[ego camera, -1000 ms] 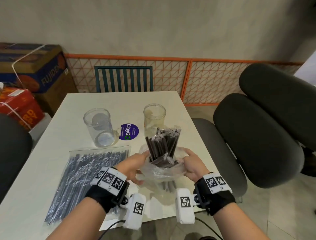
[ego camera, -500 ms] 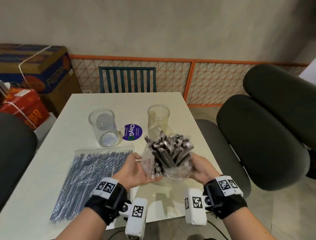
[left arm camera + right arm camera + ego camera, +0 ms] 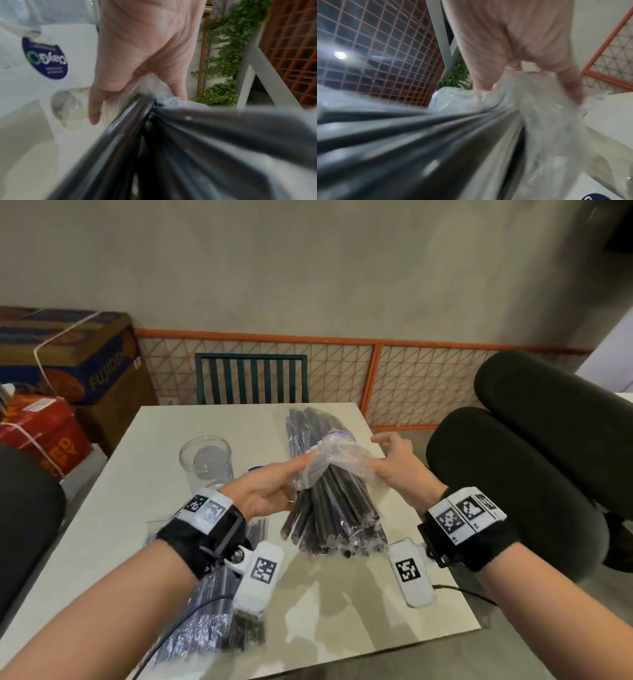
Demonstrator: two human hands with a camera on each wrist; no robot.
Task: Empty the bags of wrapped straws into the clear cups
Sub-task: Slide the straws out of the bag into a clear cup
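Since half a second ago, both hands are lifting and tipping the straw bundle [image 3: 334,508] — then it stood upright between the palms, now it is lying nearly flat in the air above the table [image 3: 137,508], loose ends toward the person. Its crumpled plastic bag [image 3: 337,463] is bunching over the far half of the bundle, so the bag looks about halfway stripped off.

Judging by what shows, little of the task is done: the nearer clear cup [image 3: 207,462] is standing empty, the second cup [image 3: 68,108] beyond the sticker also looks empty, and a second, flat bag of straws [image 3: 212,607] is lying untouched by the left forearm.

Pose next — the left hand [image 3: 270,491] is cradling the bundle from its side, fingers fairly straight along the plastic. The right hand [image 3: 397,470] is pinching the bag's film, fingers curling round it.
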